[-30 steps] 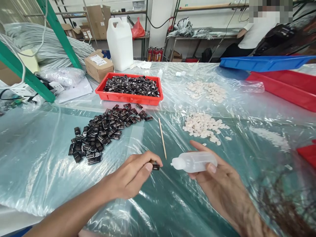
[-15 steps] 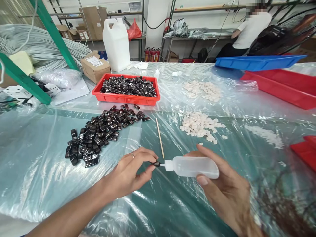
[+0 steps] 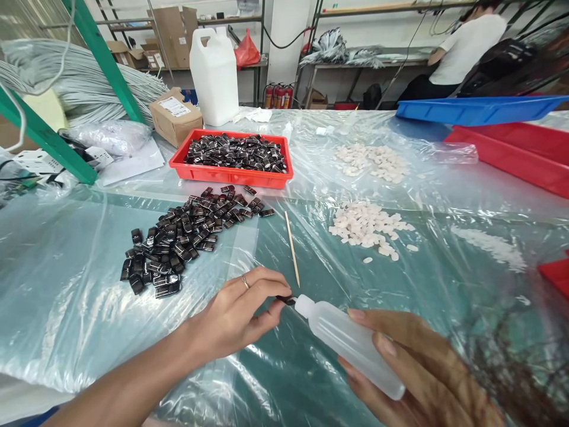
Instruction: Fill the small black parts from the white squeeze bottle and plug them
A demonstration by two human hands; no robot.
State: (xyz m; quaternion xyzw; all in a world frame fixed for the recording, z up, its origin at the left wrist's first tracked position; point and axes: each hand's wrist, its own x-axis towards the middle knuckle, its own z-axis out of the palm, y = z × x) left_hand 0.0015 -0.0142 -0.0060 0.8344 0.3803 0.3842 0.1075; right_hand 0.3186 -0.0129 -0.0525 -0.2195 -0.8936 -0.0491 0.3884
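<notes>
Between pinching left fingers (image 3: 269,287), a black piece (image 3: 285,300), right fingers (image 3: 391,321) clasping a translucent bottle (image 3: 344,332), nozzle (image 3: 303,305) at the piece's edge

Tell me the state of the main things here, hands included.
Left hand, pinching a black piece
Right hand, gripping the bottle
Bottle, aslant, nozzle against or close to that piece
Stick, lying loose on the table
Red tray, heaped with black pieces
Black pile, lying loose
White pieces, scattered in loose heaps
White jug, standing upright
</notes>
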